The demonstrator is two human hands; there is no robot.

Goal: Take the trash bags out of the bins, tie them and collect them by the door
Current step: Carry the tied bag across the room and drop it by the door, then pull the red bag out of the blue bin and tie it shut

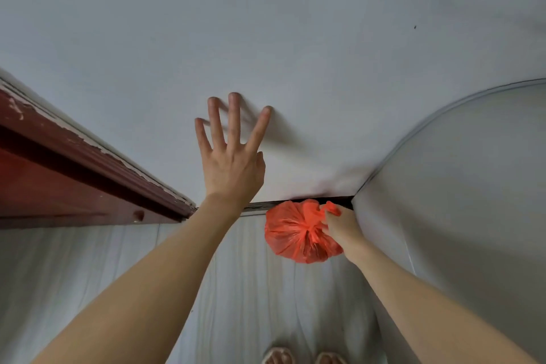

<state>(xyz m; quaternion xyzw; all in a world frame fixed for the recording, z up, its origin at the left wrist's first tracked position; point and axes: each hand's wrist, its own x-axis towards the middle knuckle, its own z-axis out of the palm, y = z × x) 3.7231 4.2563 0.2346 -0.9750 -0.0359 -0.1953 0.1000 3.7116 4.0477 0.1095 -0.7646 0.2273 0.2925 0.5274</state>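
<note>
My left hand [233,162] is up against the white wall [295,38], fingers [235,115] straight and spread wide, the tips touching the paint and throwing a soft shadow to the right; it holds nothing. My right hand [339,226] is lower, down near the foot of the wall, with its fingers curled tight round the knotted neck of the red bag [295,233]. The bag is tied shut, round and full, its loose tails sticking up above my knuckles. It hangs from my grip just in front of the dark skirting [266,204], above the pale floor [236,289]; I cannot tell whether its bottom touches the floor. To the left, the dark red door frame [74,171] runs down at a slant to meet the skirting, its paint flaking along the upper edge. On the right a second pale wall [472,186] meets the first at a corner, close beside my right hand. At the bottom edge, my toes [304,357] show in light sandals, standing on the floor below the bag.
</note>
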